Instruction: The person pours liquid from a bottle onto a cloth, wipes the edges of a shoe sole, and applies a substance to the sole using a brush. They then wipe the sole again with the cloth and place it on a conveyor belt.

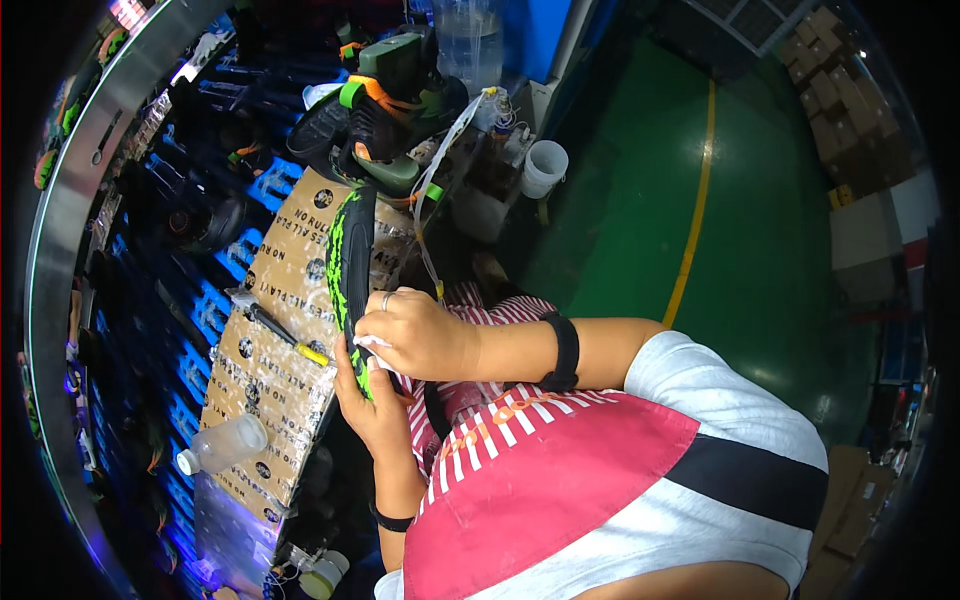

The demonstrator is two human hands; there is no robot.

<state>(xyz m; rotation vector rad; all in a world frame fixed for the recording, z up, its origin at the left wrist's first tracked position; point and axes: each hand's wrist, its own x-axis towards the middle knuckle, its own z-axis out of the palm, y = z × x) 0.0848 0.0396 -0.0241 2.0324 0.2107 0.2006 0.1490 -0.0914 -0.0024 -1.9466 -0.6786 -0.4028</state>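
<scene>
Sole (350, 262), black with green pattern, stands on edge at the frame's centre over the cardboard-covered counter (262, 370). I see my left hand (375, 405) cupping its lower end from six o'clock for steadiness, while my right hand (425, 335), fingers closed, pinches a white cloth (372, 342) against it.

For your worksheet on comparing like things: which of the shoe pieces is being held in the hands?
The black-and-green sole, gripped by left hand and right hand; the finished shoes lie behind.

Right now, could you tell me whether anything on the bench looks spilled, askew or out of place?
One thing: the clear plastic bottle lies tipped on its side on the cardboard sheet, no spill visible. The left hand holds the shoe sole while the right hand presses a white cloth against it.
</scene>
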